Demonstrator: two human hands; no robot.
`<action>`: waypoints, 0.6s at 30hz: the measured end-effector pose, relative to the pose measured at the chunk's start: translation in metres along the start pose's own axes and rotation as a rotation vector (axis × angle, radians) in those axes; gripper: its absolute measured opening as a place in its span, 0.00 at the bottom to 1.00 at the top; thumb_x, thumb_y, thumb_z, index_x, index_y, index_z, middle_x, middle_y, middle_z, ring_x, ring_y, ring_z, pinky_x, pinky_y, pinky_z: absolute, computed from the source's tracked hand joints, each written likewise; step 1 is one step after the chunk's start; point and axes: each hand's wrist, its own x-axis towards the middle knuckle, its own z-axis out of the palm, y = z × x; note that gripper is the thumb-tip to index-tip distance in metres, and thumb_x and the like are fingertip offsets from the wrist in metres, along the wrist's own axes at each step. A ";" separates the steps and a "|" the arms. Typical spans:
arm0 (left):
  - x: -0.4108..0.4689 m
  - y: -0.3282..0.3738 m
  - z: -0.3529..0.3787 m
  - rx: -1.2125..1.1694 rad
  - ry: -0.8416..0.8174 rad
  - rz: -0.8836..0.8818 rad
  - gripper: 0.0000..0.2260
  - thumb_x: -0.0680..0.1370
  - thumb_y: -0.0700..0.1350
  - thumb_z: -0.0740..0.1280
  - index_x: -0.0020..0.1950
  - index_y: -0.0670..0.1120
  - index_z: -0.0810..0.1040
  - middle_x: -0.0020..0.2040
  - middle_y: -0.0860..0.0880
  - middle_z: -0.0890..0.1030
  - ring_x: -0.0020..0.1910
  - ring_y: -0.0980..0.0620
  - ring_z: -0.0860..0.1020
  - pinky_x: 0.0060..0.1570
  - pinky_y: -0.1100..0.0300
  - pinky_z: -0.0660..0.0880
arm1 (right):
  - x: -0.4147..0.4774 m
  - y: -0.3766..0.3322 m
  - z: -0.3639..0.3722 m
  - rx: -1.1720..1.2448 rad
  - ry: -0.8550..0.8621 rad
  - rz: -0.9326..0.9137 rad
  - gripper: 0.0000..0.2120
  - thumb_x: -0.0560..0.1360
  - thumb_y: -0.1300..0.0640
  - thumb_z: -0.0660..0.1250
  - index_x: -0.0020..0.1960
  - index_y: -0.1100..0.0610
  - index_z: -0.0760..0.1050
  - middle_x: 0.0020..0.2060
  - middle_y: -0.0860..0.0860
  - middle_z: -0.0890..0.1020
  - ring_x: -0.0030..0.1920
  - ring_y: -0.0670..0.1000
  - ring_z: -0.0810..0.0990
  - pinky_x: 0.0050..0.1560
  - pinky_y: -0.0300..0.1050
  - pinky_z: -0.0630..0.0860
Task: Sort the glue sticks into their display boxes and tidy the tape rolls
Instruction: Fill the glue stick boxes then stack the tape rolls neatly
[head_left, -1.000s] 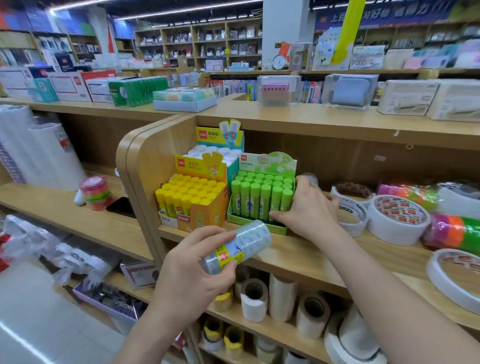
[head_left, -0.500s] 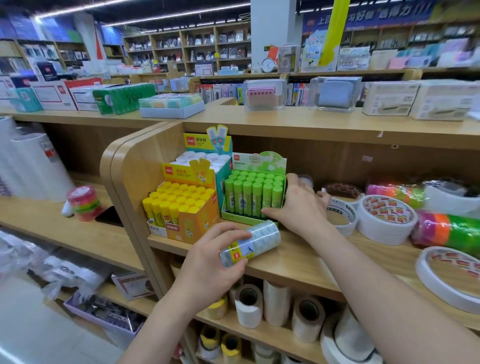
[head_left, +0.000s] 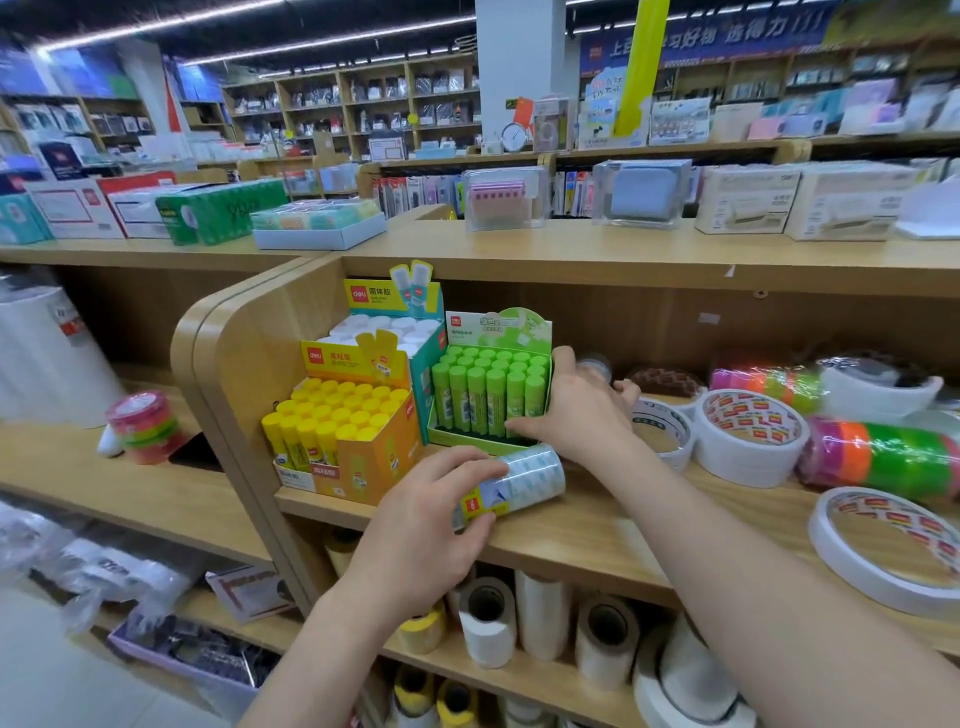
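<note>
My left hand (head_left: 421, 535) wraps a clear, shiny tape sleeve (head_left: 519, 480) lying at the shelf (head_left: 597, 530) lip, just in front of the green glue box (head_left: 496, 332). My right hand (head_left: 576, 415) clasps that box's right wall. Green sticks (head_left: 488, 395) stand upright in full rows. Bare board front-right; white tape rolls (head_left: 748, 436) crowd its right; yellow box (head_left: 374, 457) sits close on its left.

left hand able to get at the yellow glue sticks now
Probably not to grasp: the left hand grips the clear tape pack, though nothing blocks the way to the yellow glue sticks.
</note>
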 end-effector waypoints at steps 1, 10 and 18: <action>0.001 0.000 0.000 0.010 -0.006 -0.004 0.19 0.74 0.46 0.72 0.64 0.57 0.76 0.62 0.61 0.72 0.63 0.62 0.70 0.62 0.66 0.70 | 0.001 0.002 -0.001 0.039 -0.030 0.002 0.36 0.66 0.33 0.71 0.62 0.51 0.61 0.58 0.51 0.75 0.63 0.56 0.71 0.62 0.60 0.61; 0.014 0.005 0.006 0.294 -0.064 -0.065 0.29 0.73 0.57 0.69 0.71 0.59 0.62 0.66 0.58 0.70 0.63 0.54 0.67 0.60 0.57 0.69 | -0.050 0.042 -0.032 0.414 -0.135 -0.134 0.23 0.77 0.42 0.64 0.71 0.45 0.67 0.67 0.43 0.72 0.67 0.45 0.68 0.65 0.47 0.67; 0.025 0.036 -0.007 -0.265 0.166 0.046 0.32 0.65 0.48 0.80 0.65 0.56 0.69 0.56 0.59 0.75 0.57 0.59 0.75 0.55 0.64 0.73 | -0.098 0.034 -0.021 0.213 0.069 -0.437 0.36 0.71 0.45 0.71 0.73 0.37 0.56 0.66 0.36 0.70 0.68 0.39 0.67 0.60 0.47 0.62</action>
